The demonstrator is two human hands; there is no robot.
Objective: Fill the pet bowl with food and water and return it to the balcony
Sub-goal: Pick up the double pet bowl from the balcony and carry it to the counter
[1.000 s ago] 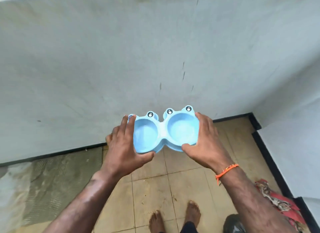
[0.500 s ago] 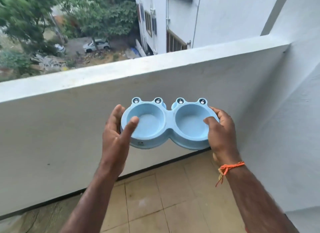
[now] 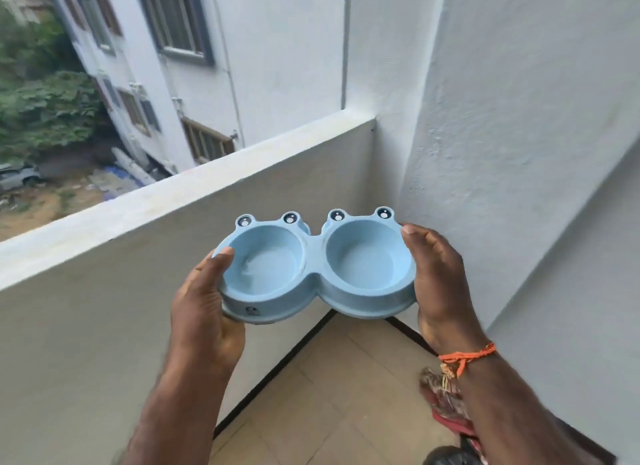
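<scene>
two hands, left hand (image 3: 204,302) and right hand (image 3: 438,284), gripping pet bowl (image 3: 311,277)

Matt pale-blue plastic pet bowl (image 3: 313,267), rough white plastered wall (image 3: 519,118), smooth beige floor tiles (image 3: 332,395)

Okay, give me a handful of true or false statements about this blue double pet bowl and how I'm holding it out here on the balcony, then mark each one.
1. Both hands hold the pet bowl, one at each end. True: the left hand and the right hand each have a grip on an end.
2. Both compartments are full of kibble. False: neither holds any food.
3. The bowl rests on the parapet wall. False: it is held in the air, apart from the wall.
4. An orange thread circles the right wrist. True.
5. The bowl has four cartoon eyes along its far rim. True.
</scene>
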